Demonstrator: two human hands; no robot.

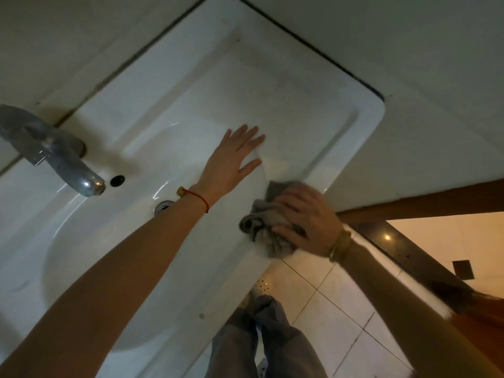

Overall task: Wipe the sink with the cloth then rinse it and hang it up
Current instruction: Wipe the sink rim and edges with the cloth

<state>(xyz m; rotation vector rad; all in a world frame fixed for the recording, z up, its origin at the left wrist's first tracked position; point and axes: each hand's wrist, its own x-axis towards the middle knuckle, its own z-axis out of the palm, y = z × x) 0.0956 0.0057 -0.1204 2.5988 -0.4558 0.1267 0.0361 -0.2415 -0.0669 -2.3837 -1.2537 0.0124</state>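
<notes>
A white ceramic sink with a flat shelf on its right side fills the view. My left hand lies flat and open on that shelf, fingers spread, holding nothing. My right hand presses a bunched grey cloth against the sink's front rim, close to its right corner. The cloth shows to the left of and under my fingers. The round basin with its metal drain lies under my left forearm.
A dull metal tap stands at the left, its spout over the basin, with an overflow hole beside it. Grey walls meet the sink at the back and right. White floor tiles, my legs and a brown door frame lie below right.
</notes>
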